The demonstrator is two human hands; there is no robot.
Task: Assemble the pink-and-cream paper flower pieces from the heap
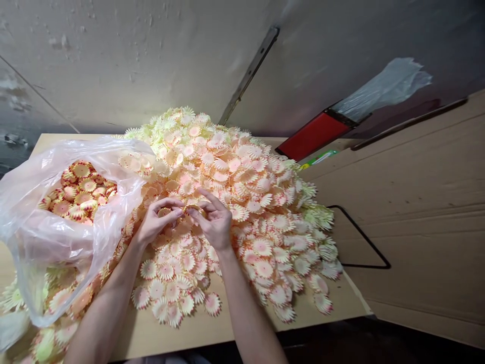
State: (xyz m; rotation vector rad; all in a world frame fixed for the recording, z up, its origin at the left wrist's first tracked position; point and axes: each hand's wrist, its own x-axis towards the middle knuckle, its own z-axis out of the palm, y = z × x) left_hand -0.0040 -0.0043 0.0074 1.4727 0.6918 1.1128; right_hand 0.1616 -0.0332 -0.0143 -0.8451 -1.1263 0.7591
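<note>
Both hands meet over a big heap of pale pink and cream petal discs [261,247] with jagged edges. Between the fingertips is a small yellowish petal piece [193,207]. My left hand [161,218] pinches its left end, thumb against the forefinger. My right hand [215,218] grips the other side between thumb and fingers, with one finger raised. A translucent plastic bag [71,242] lies open to the left of my left hand, holding curled yellow discs with red edges [85,189].
The wooden table [178,344] bears the heap. Behind it stands a grey wall with a metal strip [250,73]. At the right are a red box [316,135] with clear plastic, a large cardboard sheet [417,217] and a black wire loop [364,240].
</note>
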